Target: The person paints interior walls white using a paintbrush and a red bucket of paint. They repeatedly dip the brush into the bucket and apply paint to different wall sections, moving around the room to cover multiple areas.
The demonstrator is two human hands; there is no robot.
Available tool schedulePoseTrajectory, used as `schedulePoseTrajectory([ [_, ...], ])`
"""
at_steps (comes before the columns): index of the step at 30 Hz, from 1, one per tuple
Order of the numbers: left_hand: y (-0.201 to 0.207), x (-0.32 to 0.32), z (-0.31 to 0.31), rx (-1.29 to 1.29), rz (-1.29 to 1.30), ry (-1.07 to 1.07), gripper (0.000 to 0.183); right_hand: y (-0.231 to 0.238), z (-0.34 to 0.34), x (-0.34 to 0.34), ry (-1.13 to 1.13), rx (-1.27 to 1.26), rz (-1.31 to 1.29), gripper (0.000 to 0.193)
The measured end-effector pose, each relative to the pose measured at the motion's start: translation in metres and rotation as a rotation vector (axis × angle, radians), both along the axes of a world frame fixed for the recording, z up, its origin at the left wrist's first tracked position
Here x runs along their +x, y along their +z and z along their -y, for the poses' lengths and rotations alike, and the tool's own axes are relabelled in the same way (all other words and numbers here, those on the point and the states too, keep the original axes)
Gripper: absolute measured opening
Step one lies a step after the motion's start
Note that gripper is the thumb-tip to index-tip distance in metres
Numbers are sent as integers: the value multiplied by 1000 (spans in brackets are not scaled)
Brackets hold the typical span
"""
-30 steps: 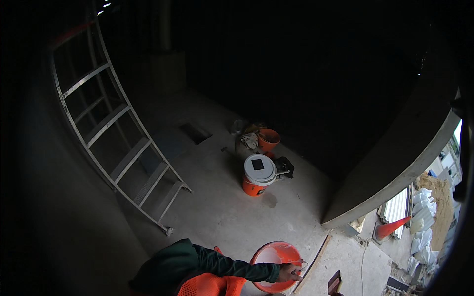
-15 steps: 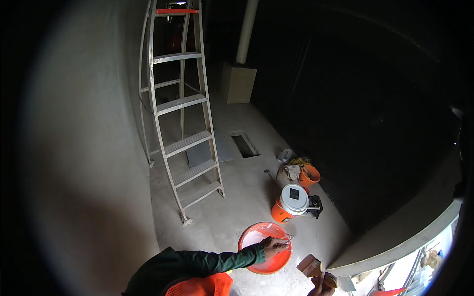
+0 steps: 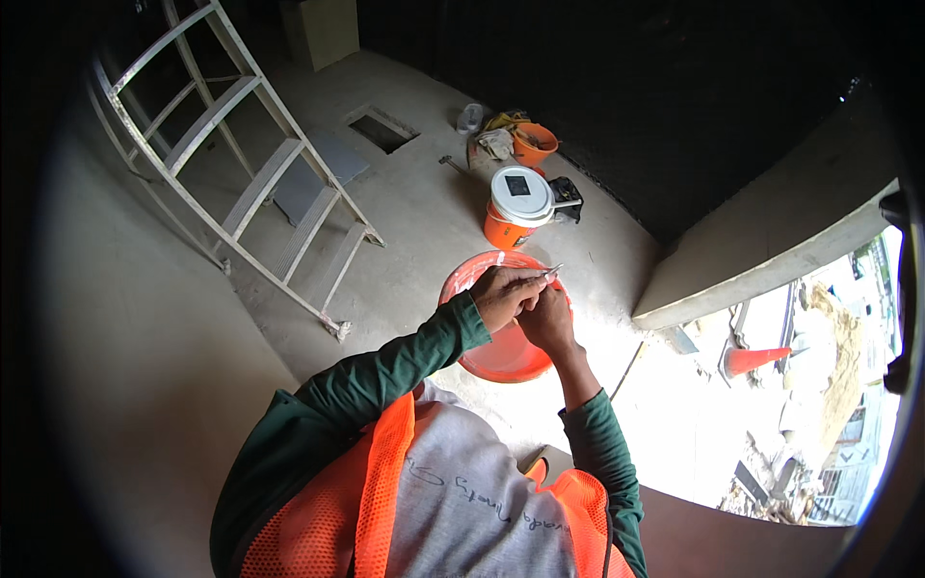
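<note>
My left hand (image 3: 508, 297) and my right hand (image 3: 547, 318) meet over the round red basin (image 3: 508, 363), which has whitish residue on its inside. A thin-bladed tool (image 3: 552, 271), pale and narrow, sticks out past my left fingers, which are closed on it. My right hand is closed right beside them; its fingers are mostly hidden, and what it grips cannot be made out. The wide, flat wooden-handled tool seen earlier in my right hand is not recognisable now.
Beyond the basin stands an orange bucket with a white lid (image 3: 521, 196). Farther back are a smaller orange bucket (image 3: 536, 142) and cloths (image 3: 496, 144). A stepladder (image 3: 260, 183) stands left, near a rectangular floor opening (image 3: 383, 129). A low wall (image 3: 761, 255) and traffic cone (image 3: 758, 360) lie right.
My right hand has come from the lower right to join my left hand over the basin. The view has shifted, showing more of my vest and the ground at right.
</note>
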State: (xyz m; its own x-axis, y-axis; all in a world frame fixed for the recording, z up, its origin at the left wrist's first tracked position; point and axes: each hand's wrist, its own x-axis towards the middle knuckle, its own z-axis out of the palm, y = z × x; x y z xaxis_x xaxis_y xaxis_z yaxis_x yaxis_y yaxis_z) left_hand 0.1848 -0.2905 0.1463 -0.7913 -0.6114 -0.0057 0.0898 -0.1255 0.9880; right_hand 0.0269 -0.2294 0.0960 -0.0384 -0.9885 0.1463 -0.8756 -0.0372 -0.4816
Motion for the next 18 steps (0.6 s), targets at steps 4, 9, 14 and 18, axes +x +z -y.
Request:
schedulePoseTrajectory([
  [4,20,4,29,100,-33,-188,40,1,12,14,-58,-15,22,21],
  [9,35,3,53,191,37,-370,41,39,-5,30,-344,-45,225,13],
  [14,37,-8,55,260,-1,-553,43,55,-30,57,-550,-36,334,17],
  [18,39,-33,47,194,5,-674,54,54,-79,77,-798,-307,369,15],
])
